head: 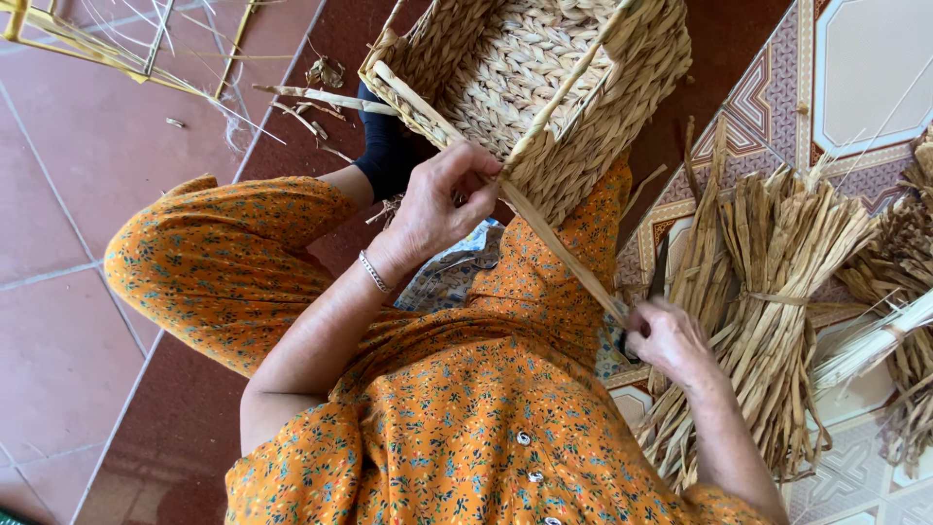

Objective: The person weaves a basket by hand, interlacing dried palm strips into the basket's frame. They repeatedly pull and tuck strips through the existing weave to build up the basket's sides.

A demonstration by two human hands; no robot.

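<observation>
The left hand (437, 209) pinches a flat dried-reed strand (564, 255) between thumb and fingers, right at the rim of the woven rectangular basket (544, 78) resting on the lap. From that pinch the strand runs taut, slanting down to the right hand (671, 340), whose fingers close around its far end. Just beyond the right hand lies a tied bundle of dried reeds (768, 292) on the patterned floor tiles (865, 78).

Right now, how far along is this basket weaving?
The woven basket looks mostly built: its base and walls are closely braided. In hand is one long strand, pinched by the left hand at the basket's near corner and pulled taut by the right hand. Loose ends stick out near the rim, so finishing there seems left. Bundles of dried straw lie unused beside.
</observation>
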